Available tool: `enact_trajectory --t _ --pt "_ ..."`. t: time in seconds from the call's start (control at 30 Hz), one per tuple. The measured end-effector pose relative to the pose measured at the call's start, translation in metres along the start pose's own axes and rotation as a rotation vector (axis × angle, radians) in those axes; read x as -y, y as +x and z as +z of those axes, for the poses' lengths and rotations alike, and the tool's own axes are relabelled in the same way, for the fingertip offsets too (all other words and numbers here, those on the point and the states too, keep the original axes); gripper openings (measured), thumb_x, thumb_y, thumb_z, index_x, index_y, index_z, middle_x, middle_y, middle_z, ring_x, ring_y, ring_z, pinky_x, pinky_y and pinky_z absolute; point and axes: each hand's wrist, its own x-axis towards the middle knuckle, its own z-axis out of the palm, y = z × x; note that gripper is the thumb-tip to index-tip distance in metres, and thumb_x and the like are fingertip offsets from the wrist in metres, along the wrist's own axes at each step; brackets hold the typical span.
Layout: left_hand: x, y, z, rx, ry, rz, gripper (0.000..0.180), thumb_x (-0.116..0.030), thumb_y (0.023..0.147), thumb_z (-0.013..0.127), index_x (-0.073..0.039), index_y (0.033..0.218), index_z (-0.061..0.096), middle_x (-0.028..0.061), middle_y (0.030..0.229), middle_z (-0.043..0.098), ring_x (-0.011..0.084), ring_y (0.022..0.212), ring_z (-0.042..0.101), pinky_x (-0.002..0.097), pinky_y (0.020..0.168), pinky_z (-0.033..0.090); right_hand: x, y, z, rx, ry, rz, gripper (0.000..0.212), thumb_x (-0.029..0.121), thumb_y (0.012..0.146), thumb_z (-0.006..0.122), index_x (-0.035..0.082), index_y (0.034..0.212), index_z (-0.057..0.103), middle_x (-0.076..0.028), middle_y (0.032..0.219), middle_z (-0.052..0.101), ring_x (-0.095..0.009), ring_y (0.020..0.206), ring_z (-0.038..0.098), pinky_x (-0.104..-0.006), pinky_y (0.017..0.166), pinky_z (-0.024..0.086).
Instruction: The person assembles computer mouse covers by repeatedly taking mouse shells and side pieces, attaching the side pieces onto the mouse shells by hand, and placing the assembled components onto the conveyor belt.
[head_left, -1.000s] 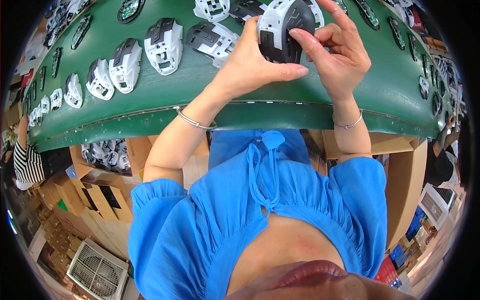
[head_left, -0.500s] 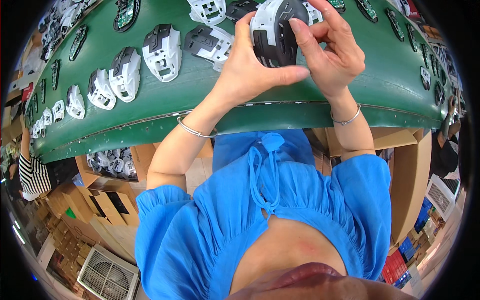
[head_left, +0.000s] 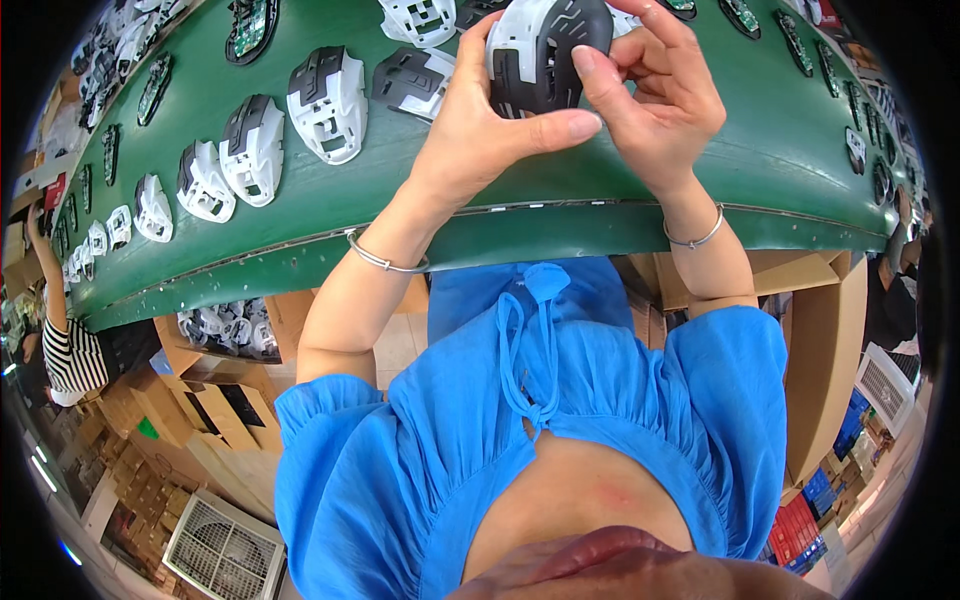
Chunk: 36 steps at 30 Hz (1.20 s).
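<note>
Above the green work surface I hold a black-and-white computer mouse shell (head_left: 543, 60) with both hands. My left hand (head_left: 462, 140) wraps its left side, thumb stretched along the near edge. At the shell's right side, my right hand (head_left: 668, 118) has its thumb pressed on the black part and its other fingers curled at the far edge, partly hidden. A similar mouse shell (head_left: 412, 82) lies just left of my left hand, and a white frame-like shell (head_left: 418, 22) sits beyond it.
On the green table (head_left: 400, 180) several mouse shells (head_left: 328, 105) stand in a row to the left. Circuit boards in black bases (head_left: 250, 30) line the far side. Below the table edge are a carton of shells (head_left: 235, 328) and an open carton (head_left: 825, 370). A person's striped sleeve (head_left: 72, 358) shows at far left.
Both hands and the mouse shell have shifted slightly left and away from me. The shell has tilted a little, and my right thumb still presses on it.
</note>
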Motion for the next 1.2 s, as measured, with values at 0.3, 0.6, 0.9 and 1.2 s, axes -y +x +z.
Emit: enact_trajectory --t 0.3,0.6,0.9,1.2 --pt "0.017 0.002 -0.018 0.146 -0.514 -0.287 0.055 -0.044 0.102 0.04 -0.006 0.142 0.037 0.004 0.129 0.053 0.0135 0.115 0.053 0.0316 0.098 0.045 0.014 0.01 0.011 -0.109 0.312 0.34 0.041 -0.005 0.086 0.064 -0.002 0.124 0.049 0.002 0.072 0.054 -0.001 0.059 0.049 -0.0145 0.053 0.037" --pt "0.013 -0.002 -0.011 0.078 -0.342 -0.261 0.081 -0.005 0.075 0.078 -0.003 0.142 0.032 0.01 0.13 0.049 0.0189 0.12 0.048 0.0335 0.104 0.039 0.008 0.002 0.017 -0.134 0.101 0.079 0.039 -0.008 0.082 0.065 -0.005 0.119 0.053 -0.004 0.093 0.061 -0.002 0.06 0.047 -0.0158 0.052 0.037" --pt "0.017 0.0 -0.011 -0.061 0.041 0.112 0.086 -0.008 0.068 0.077 -0.003 0.139 0.028 0.0121 0.124 0.05 0.021 0.114 0.052 0.0349 0.098 0.043 0.001 -0.005 0.024 -0.111 0.082 -0.174 0.048 -0.008 0.08 0.069 -0.005 0.123 0.047 -0.01 0.098 0.062 -0.004 0.061 0.051 -0.018 0.053 0.039" --pt "0.01 0.003 -0.019 -0.061 0.319 0.351 0.084 -0.013 0.065 0.077 0.002 0.137 0.038 0.0147 0.119 0.054 0.0219 0.107 0.056 0.0347 0.094 0.046 0.015 0.008 0.011 0.1 0.57 0.451 0.052 0.0 0.084 0.069 -0.008 0.131 0.048 -0.013 0.112 0.065 -0.016 0.1 0.063 -0.0286 0.088 0.051"
